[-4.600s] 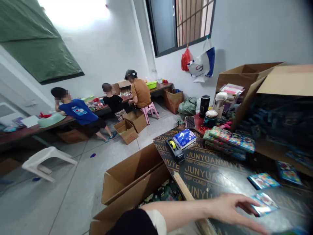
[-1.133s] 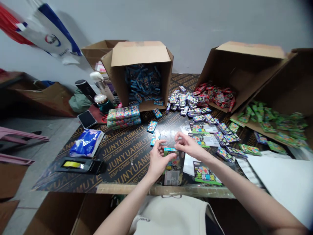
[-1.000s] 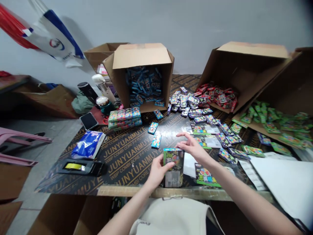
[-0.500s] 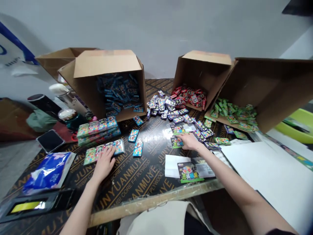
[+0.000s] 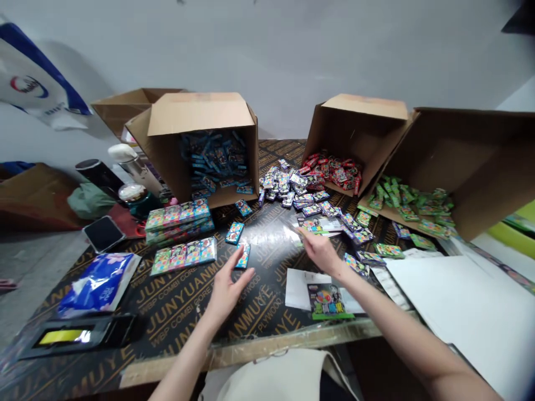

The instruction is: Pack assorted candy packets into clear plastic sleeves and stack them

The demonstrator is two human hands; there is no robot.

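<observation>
My right hand [image 5: 321, 253] pinches a thin printed plastic bag [image 5: 290, 227], seen almost edge-on above the table. Just behind it lies another black-and-green bag [image 5: 311, 224]. My left hand [image 5: 228, 287] is open, thumb and fingers apart, over the table by a small blue candy box [image 5: 243, 257]; whether the fingertips touch it I cannot tell. A second blue box [image 5: 234, 232] lies beyond. To the left rests a wrapped row of green, red, purple and blue boxes [image 5: 184, 256], with a stack of similar rows [image 5: 178, 220] behind.
Open cartons hold blue [image 5: 219, 156], red [image 5: 340, 171] and green [image 5: 412, 200] boxes. Purple boxes [image 5: 288, 181] are heaped between them. More printed bags [image 5: 326, 301] lie near the front edge. Bottles, a phone [image 5: 103, 234] and a blue packet [image 5: 98, 284] stand or lie left; white sheets [image 5: 451, 306] right.
My left hand has left the wrapped row and moved right toward the blue boxes. The right hand has lifted a printed bag off the table. The view has shifted slightly left.
</observation>
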